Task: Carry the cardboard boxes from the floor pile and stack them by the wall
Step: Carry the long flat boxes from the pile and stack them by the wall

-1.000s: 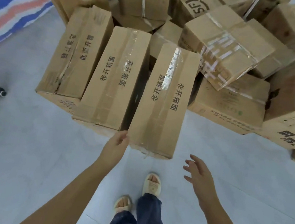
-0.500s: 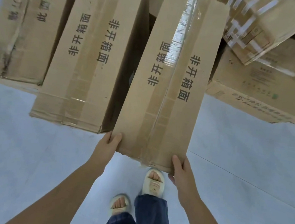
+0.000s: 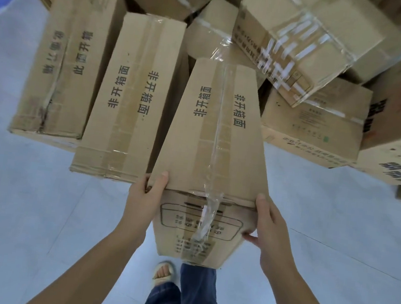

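The left hand [image 3: 145, 196] grips the near left corner of a long taped cardboard box [image 3: 214, 138], thumb on top. The box tilts up at the front of the floor pile [image 3: 136, 89]. The right hand [image 3: 269, 226] clasps its near right corner, thumb on top, fingers curled onto the end face.

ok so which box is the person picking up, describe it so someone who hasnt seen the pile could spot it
Start at the cardboard pile on the pale floor, then find its near edge. The long taped box is rightmost of three long boxes lying side by side. Unlike the middle box, its near end is tipped up, with the left hand and right hand gripping its corners.
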Demonstrator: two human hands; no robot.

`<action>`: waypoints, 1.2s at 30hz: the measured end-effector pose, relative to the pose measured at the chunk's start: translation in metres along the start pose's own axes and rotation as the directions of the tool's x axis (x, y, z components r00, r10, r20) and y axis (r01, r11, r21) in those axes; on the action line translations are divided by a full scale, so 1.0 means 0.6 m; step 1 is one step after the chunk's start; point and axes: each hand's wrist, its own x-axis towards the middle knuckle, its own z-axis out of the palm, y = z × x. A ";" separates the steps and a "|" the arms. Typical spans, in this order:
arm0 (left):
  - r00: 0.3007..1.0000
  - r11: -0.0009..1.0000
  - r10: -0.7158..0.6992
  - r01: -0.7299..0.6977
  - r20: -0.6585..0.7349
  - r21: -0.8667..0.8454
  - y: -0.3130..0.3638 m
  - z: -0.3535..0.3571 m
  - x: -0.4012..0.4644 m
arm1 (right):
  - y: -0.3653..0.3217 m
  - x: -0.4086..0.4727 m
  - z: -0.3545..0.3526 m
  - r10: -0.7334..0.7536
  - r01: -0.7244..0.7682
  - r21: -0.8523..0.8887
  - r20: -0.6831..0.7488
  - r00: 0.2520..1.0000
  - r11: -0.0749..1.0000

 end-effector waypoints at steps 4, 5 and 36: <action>0.993 0.991 -0.080 0.070 0.083 0.116 0.039 0.000 -0.001 | -0.052 0.006 -0.012 0.095 -0.095 -0.012 0.031 0.995 0.995; 0.986 0.985 -0.127 0.111 0.110 0.134 0.048 0.000 0.003 | -0.063 0.010 -0.011 0.127 -0.126 -0.012 0.049 0.991 0.992; 0.952 0.828 0.276 -0.165 0.133 -0.535 0.165 -0.269 -0.470 | -0.218 -0.521 -0.049 -0.466 0.442 0.168 0.156 0.871 0.881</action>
